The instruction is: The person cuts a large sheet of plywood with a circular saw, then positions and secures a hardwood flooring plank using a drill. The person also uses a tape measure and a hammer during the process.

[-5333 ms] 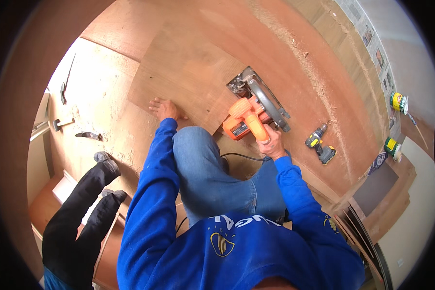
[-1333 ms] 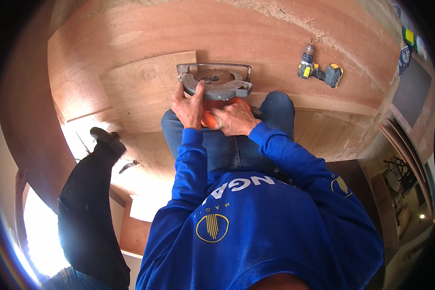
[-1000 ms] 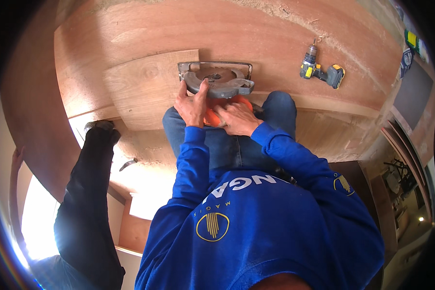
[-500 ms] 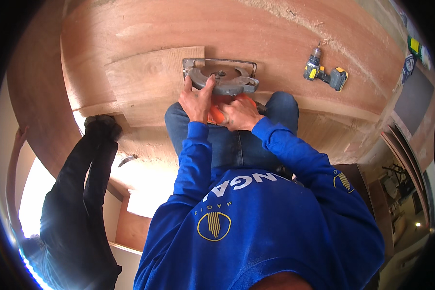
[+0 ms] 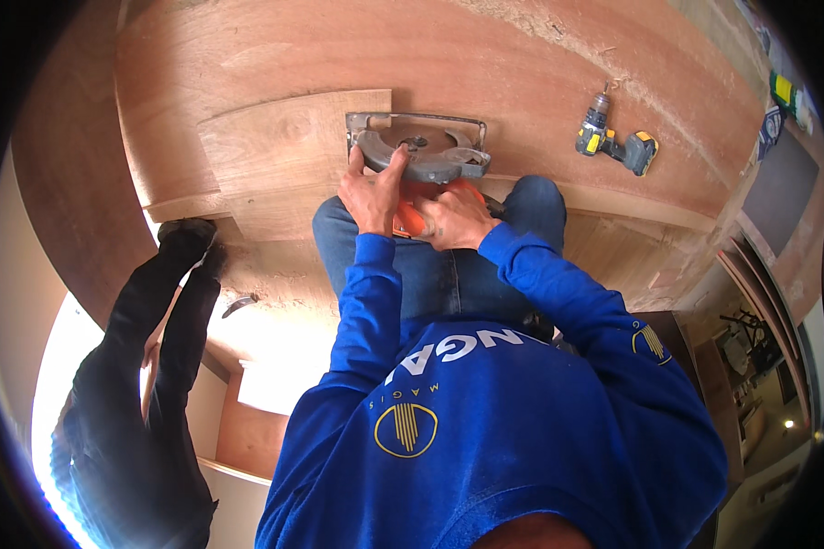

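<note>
An orange and grey circular saw (image 5: 430, 168) lies turned on its side across my lap, with its round blade side and metal base frame facing up. My left hand (image 5: 372, 196) grips its left end, the fingertips on the grey blade guard. Around the orange body closes my right hand (image 5: 458, 218), with its fingers partly hidden behind the saw. Just beyond the saw, a thin wooden board (image 5: 293, 137) rests on a larger wood panel (image 5: 485, 64).
A cordless drill (image 5: 613, 137) lies on the panel to the right, near a streak of sawdust. At left stands another person in dark trousers (image 5: 169, 366). A small curved dark object (image 5: 240, 305) lies near their feet. Stacked boards (image 5: 767, 316) lean at far right.
The person at left has shifted, legs farther apart and body lower; their raised arm no longer shows against the panel. My hands and the saw have hardly moved.
</note>
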`<state>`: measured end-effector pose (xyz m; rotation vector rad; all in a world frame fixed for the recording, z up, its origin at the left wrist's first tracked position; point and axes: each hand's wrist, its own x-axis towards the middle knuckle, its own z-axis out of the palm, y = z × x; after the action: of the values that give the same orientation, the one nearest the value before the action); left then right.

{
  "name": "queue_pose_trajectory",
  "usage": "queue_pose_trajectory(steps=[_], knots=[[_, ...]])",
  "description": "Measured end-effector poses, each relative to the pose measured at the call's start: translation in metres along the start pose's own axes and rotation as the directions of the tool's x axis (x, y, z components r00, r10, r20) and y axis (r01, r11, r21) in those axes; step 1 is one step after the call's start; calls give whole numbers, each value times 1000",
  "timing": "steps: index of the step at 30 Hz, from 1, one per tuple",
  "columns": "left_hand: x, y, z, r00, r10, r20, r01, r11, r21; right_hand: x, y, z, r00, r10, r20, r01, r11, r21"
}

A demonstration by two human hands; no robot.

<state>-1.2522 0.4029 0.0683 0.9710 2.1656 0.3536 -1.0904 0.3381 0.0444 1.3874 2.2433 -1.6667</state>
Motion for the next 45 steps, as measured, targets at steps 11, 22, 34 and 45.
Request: queue_pose_trajectory(steps=[11,22,34,45], knots=[[3,-1,-6,997,-63,50,64,998,-24,4,-5,-1,1000,-23,4,23,1000,-13],[7,2,-14,994,-80,77,87,992,-96,11,-10,-2,1000,-10,29,9,999,32],[10,-4,-20,992,-89,92,98,990,-101,17,-16,-5,999,-9,38,7,999,38],[9,-9,-21,990,-93,105,107,985,-137,14,-15,-9,999,-23,49,24,1000,-18]])
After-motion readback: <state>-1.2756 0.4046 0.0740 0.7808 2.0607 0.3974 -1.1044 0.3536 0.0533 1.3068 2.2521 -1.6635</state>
